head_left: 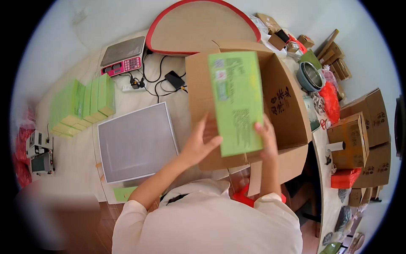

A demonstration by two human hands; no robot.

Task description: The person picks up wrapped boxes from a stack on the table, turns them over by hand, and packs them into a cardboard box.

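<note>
Green box (236, 103), with clock directions taken from its centre in the head view: it is raised above the open cardboard carton (285, 99), its printed face toward the camera. Items run from largest to smallest.

The pale table (72, 165) extends beneath most items. The carton, flaps spread, lies behind the green box and reaches toward 3 o'clock. A red-rimmed panel (203, 27) stands at 11 o'clock, beyond the carton. A flat grey panel (137, 142) with a pale rim lies at 8 o'clock, near the left forearm. A row of green boxes (82, 106) stands at 9 o'clock, its members set close together. A pink-fronted scale (122, 55) rests at 10 o'clock. Next in size is the green box itself.

The right hand (268, 137) grasps its edge at 4 o'clock, thumb on the printed face. The left hand (203, 142) is partly open at 8 o'clock, thumb at the box's edge; whether its fingers grip cannot be told. A dark phone (174, 79), smallest, lies at 10 o'clock among black cables (158, 78).
</note>
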